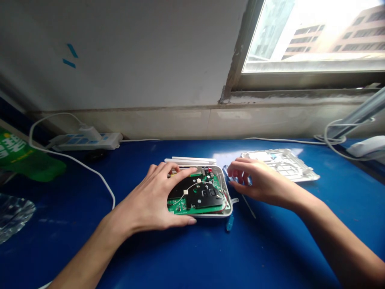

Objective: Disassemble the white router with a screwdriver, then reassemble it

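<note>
An opened white router (228, 210) lies on the blue table, its green circuit board (216, 180) and black metal shield (207, 196) facing up. My left hand (156, 192) spans its left end, thumb along the near edge and fingers over the far side, gripping it. Just right of the router, my right hand (255, 178) has its fingers curled about a clear blue handle, mostly hidden. A thin shaft (249, 208) sticks out below that hand, like a screwdriver's. White antennas (191, 160) lie along the router's far edge.
The white router cover (288, 164) lies behind my right hand. A small blue connector (230, 223) sits at the router's near right corner. Leftward are a power strip (87, 140), a white cable (102, 180), a green bottle (27, 156) and a clear plastic item (15, 214).
</note>
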{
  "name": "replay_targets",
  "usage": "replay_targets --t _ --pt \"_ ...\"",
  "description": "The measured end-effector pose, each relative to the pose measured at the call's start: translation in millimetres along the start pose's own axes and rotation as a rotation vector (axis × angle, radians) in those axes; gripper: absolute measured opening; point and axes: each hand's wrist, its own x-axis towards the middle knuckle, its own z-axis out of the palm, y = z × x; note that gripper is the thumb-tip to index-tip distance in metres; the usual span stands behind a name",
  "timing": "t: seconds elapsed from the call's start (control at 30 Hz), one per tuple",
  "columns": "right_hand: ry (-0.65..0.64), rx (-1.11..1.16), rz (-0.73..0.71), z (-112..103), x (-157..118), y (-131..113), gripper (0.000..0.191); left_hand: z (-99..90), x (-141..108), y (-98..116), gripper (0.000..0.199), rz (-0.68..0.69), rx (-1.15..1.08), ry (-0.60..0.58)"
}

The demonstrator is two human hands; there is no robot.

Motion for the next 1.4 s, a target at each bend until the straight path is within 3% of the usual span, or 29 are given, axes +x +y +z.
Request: replay_targets --t 0.53,0.83,1.0,1.17,1.4 --pt "0.225 -0.001 -0.067 0 4 -19 0.006 -7.7 -3 -1 0.116 -0.024 -0.076 0.018" --pt "0.254 0.077 -0.073 8 7 -28 0.013 -21.9 -6 -3 0.11 0.127 0.035 0.198" --pt "0.254 0.325 0.028 16 10 -32 0.037 -25.1 -6 -7 0.101 0.259 0.103 0.283" --pt "0.163 0.71 0.128 21 13 -37 0.054 -21.5 -2 -15 0.088 0.382 0.241 0.404" --pt "0.147 0.872 0.1 18 15 -41 0.031 -6.2 2 -16 0.075 0.44 0.335 0.515"
